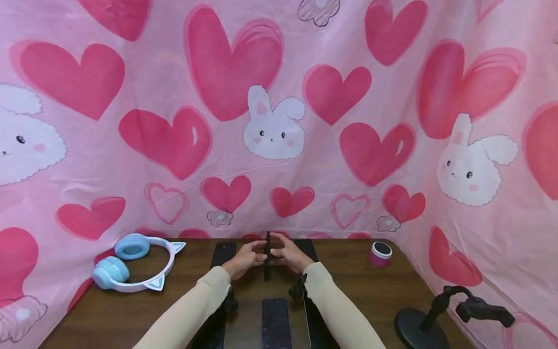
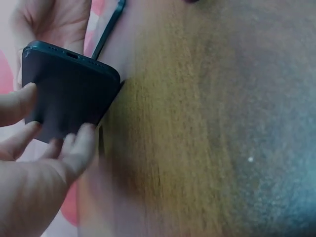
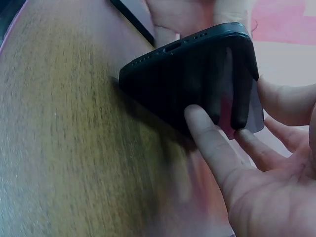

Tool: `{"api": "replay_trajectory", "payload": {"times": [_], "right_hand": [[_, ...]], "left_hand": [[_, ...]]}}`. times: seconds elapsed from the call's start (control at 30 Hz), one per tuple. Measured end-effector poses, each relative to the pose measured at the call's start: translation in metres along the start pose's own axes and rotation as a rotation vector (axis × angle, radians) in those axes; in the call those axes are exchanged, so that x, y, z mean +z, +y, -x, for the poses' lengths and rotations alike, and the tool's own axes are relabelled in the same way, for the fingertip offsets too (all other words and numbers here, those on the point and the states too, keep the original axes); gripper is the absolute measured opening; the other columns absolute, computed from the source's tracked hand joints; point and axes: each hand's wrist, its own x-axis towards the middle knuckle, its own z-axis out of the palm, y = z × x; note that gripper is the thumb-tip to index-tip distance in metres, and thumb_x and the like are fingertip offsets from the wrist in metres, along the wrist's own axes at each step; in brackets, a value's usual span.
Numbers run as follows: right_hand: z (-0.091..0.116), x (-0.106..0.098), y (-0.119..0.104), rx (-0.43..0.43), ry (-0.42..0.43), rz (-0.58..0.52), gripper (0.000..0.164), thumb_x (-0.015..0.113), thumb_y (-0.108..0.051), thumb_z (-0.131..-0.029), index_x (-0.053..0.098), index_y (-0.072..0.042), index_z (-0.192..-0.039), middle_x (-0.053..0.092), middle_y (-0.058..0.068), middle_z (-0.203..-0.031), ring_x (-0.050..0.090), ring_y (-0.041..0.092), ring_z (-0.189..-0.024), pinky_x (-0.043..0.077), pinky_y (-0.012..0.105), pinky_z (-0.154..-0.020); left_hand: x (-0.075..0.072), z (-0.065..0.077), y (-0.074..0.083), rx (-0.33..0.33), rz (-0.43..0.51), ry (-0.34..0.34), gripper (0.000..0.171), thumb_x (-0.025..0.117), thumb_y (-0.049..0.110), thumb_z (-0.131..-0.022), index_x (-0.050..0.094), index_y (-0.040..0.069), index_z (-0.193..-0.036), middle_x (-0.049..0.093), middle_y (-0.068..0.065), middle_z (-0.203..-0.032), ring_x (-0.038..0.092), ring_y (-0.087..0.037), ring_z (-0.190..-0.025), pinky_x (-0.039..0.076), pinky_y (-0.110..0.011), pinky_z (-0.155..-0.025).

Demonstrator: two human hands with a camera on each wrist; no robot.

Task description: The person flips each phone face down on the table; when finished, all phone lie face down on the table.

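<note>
A black smartphone [image 1: 267,257] stands on edge between my two hands, its narrow side toward the head camera. My left hand [image 1: 245,259] holds it from the left, with fingertips on the matte dark face [image 2: 69,94] and the thumb near the upper edge. From the other side my right hand [image 1: 291,253] holds it, fingers on the glossy face [image 3: 217,74], which reflects them, and thumb at the upper edge. The end with the charging port [image 3: 174,47] faces the wrist cameras. The lower edge seems to be at the wooden table; contact there is partly hidden.
Dark flat phone-like slabs lie at the back left [image 1: 224,253], back right [image 1: 307,248] and front middle [image 1: 276,324], with others partly under my forearms. Blue-and-white cat-ear headphones [image 1: 144,264] lie left. A pink round device [image 1: 380,254] and black stand [image 1: 429,325] are right.
</note>
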Motion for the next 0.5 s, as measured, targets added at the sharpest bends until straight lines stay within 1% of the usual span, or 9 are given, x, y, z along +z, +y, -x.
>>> {"api": "replay_trajectory", "payload": {"times": [0.07,0.13,0.23,0.37,0.5], "right_hand": [[-0.0001,-0.0015,0.0012,-0.007,0.009,0.014,0.061,0.052,-0.002,-0.101,0.029,-0.005,-0.158,0.032,0.024,-0.161,0.057,0.032,-0.127,0.052,0.055,-0.104],[-0.0001,-0.0022,0.0022,-0.019,0.018,0.026,0.060,0.052,-0.001,-0.101,0.031,-0.004,-0.156,0.032,0.025,-0.161,0.058,0.032,-0.125,0.052,0.057,-0.104],[-0.0007,-0.0037,0.0043,-0.021,0.050,0.043,0.058,0.052,0.000,-0.100,0.034,-0.003,-0.155,0.034,0.025,-0.160,0.058,0.033,-0.127,0.050,0.059,-0.105],[-0.0007,-0.0071,0.0075,-0.002,0.116,0.078,0.057,0.053,0.001,-0.099,0.039,-0.003,-0.153,0.039,0.024,-0.158,0.056,0.035,-0.129,0.049,0.062,-0.105],[0.0004,-0.0089,0.0097,0.013,0.173,0.107,0.054,0.055,0.003,-0.097,0.045,-0.002,-0.149,0.045,0.024,-0.154,0.060,0.032,-0.121,0.051,0.060,-0.103]], "left_hand": [[0.0005,0.0005,-0.0008,-0.017,-0.012,0.000,0.060,0.058,0.003,-0.096,0.039,-0.001,-0.152,0.040,-0.025,-0.157,0.060,-0.032,-0.129,0.049,-0.054,-0.108],[0.0006,0.0011,-0.0017,-0.028,-0.012,0.003,0.059,0.059,0.003,-0.096,0.039,-0.002,-0.152,0.042,-0.026,-0.155,0.060,-0.033,-0.128,0.051,-0.053,-0.106],[0.0001,0.0027,-0.0033,-0.041,0.003,0.022,0.059,0.061,0.002,-0.095,0.040,-0.004,-0.150,0.043,-0.029,-0.152,0.062,-0.034,-0.124,0.053,-0.054,-0.103],[-0.0010,0.0040,-0.0049,-0.041,0.013,0.041,0.062,0.063,0.000,-0.093,0.038,-0.005,-0.150,0.036,-0.034,-0.153,0.060,-0.039,-0.125,0.054,-0.054,-0.102],[-0.0009,0.0054,-0.0062,-0.025,0.009,0.045,0.064,0.064,0.001,-0.092,0.039,-0.005,-0.150,0.029,-0.037,-0.156,0.058,-0.044,-0.129,0.054,-0.053,-0.101]]}}
